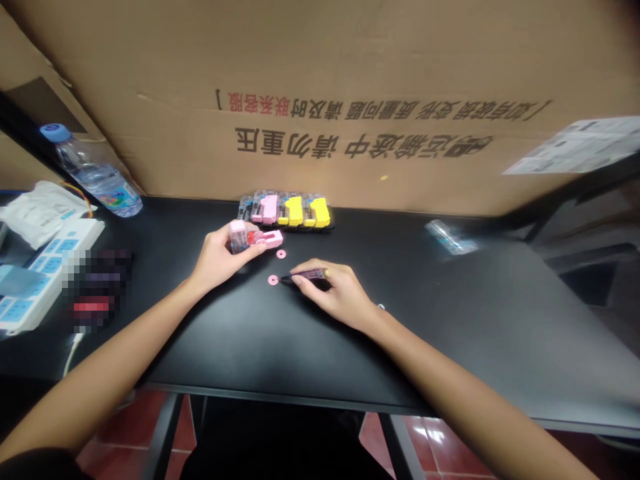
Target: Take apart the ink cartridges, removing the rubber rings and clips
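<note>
tool (310,274) is pinched in right grip (336,291), pink piece (269,239) in left grip (219,257); poking hard could slide the ring (269,281).

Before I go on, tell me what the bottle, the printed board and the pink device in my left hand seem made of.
Bottle: probably clear, glossy plastic; it is transparent with highlights. Printed board: matte cardboard, judging by its brown, papery face. Pink device: likely hard plastic, opaque pink with a part that looks translucent; the exact plastic stays open.
</note>
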